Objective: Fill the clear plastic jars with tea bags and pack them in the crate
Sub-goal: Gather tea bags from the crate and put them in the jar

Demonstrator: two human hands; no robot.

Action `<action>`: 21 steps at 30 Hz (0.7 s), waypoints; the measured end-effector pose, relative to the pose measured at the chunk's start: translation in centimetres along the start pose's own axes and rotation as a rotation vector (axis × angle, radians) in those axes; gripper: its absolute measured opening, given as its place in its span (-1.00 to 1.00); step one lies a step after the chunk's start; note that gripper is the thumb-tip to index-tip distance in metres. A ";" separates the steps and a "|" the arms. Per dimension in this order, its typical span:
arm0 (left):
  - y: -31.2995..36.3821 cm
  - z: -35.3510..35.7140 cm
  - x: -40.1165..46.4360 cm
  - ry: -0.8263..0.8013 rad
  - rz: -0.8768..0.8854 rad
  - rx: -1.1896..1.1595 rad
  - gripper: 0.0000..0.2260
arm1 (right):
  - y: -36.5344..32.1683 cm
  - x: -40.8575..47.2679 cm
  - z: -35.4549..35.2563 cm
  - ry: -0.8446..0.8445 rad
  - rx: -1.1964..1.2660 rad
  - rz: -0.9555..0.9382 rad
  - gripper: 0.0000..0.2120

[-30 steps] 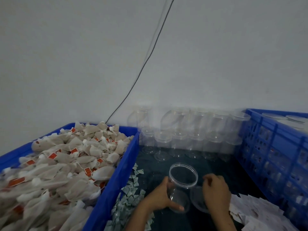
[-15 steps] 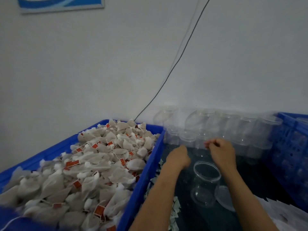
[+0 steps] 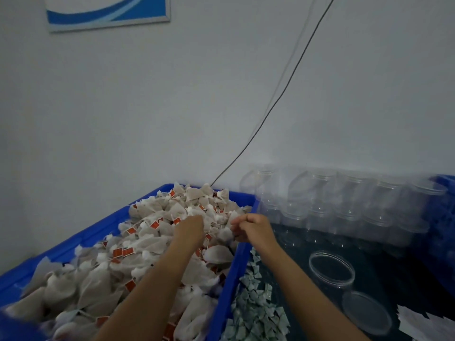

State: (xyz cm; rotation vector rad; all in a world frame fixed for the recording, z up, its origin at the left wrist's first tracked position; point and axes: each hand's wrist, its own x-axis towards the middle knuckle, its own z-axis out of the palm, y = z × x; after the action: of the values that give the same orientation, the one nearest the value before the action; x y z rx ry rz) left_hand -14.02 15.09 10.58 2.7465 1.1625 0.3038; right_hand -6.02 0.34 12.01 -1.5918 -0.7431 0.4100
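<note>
Reaching into the blue bin on the left with both hands, in the head view, the only view. Sinking the left hand knuckles-up into the heap of tea bags, fingertips buried among them, so not possible to tell whether anything is grasped. Hovering the right hand just over the bin's right wall, fingers curled, seemingly pinching at the edge of a tea bag, though the blur is leaving that unsure. Heaping high inside the bin: pale pouches with small orange tags. Standing upright and uncapped on the dark surface to the right, well apart from both hands: one clear jar, holding nothing. Lying flat just in front of it: a clear lid. Lining the wall behind: two stacked rows of clear jars. Showing only an edge at far right: a blue crate. Scattering between bin and jar: small pale green packets. Lying at lower right: white paper slips. Running diagonally down the grey wall: a black cable.
</note>
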 end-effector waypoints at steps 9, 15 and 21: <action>-3.9 3.2 3.3 0.040 0.083 0.142 -0.59 | 3.1 3.4 4.2 0.011 -0.174 0.001 -0.75; -4.0 4.0 3.8 0.205 0.023 -0.046 -0.85 | 4.7 5.1 6.4 0.053 -0.400 -0.054 -0.84; -4.4 2.1 3.5 0.237 -0.048 -0.572 -0.87 | 4.7 5.5 7.4 -0.103 -0.367 -0.006 -0.73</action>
State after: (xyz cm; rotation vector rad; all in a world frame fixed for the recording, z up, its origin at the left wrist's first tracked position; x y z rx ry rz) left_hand -14.18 20.51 8.12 2.2197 0.9907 0.8291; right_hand -5.73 9.38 7.00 -1.9206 -0.9415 0.3671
